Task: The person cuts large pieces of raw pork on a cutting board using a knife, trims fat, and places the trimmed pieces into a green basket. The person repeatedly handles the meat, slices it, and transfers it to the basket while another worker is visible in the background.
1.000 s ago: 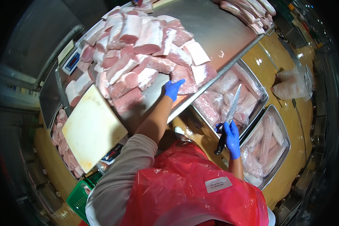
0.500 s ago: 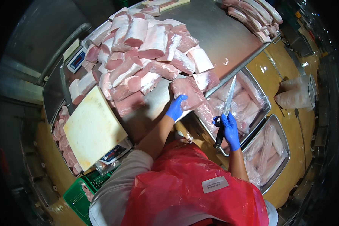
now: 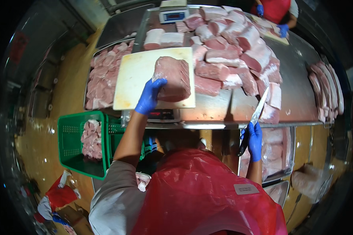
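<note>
A blue glove covers my left hand (image 3: 148, 97), which grips the left side of a pink slab of pork loin (image 3: 175, 80). The slab is over a white cutting board (image 3: 134, 74), and part of a scale (image 3: 164, 115) shows beneath the board's front edge. Whether the pork touches the board I cannot tell. Farther right, my gloved right hand (image 3: 255, 143) is closed round the black handle of a knife (image 3: 260, 105). Its blade points up and away, in front of the pile of pork pieces (image 3: 223, 56) on the metal table (image 3: 213, 107).
Meat pieces fill a tray (image 3: 85, 86) left of the board. A green crate (image 3: 82, 166) stands below it. Bagged meat lies in a metal tray (image 3: 293, 156) at right. Pork strips (image 3: 324, 92) lie at the table's right end. Another person's gloved hand (image 3: 282, 30) is across the table.
My left hand has carried the pork slab from beside the pile to over the white board. The view has turned left, bringing the green crate and two other people into view. My right hand still holds the knife.
</note>
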